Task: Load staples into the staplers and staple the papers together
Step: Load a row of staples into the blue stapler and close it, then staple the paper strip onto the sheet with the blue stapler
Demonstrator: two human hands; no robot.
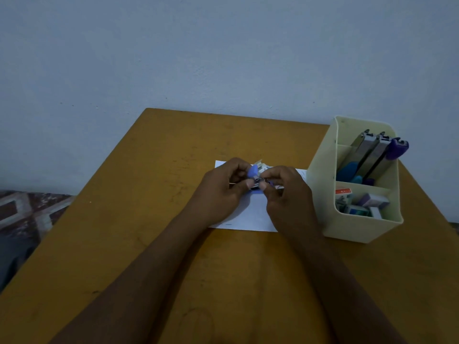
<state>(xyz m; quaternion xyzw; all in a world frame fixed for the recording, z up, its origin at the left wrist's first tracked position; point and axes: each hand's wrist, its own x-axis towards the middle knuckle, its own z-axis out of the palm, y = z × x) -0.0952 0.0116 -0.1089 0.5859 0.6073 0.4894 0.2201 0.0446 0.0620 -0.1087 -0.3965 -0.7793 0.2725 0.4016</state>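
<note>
Your forearms (159,264) converge on the blue stapler (254,173) — left hand (223,188) and right hand (285,192) each pinch an end, just above the paper (248,214). Its long axis seems to run hand to hand (much of it is hidden), so neither hand is nearer.

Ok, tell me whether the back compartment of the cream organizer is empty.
No, several staplers stand tilted in the back compartment of the cream organizer.
</note>
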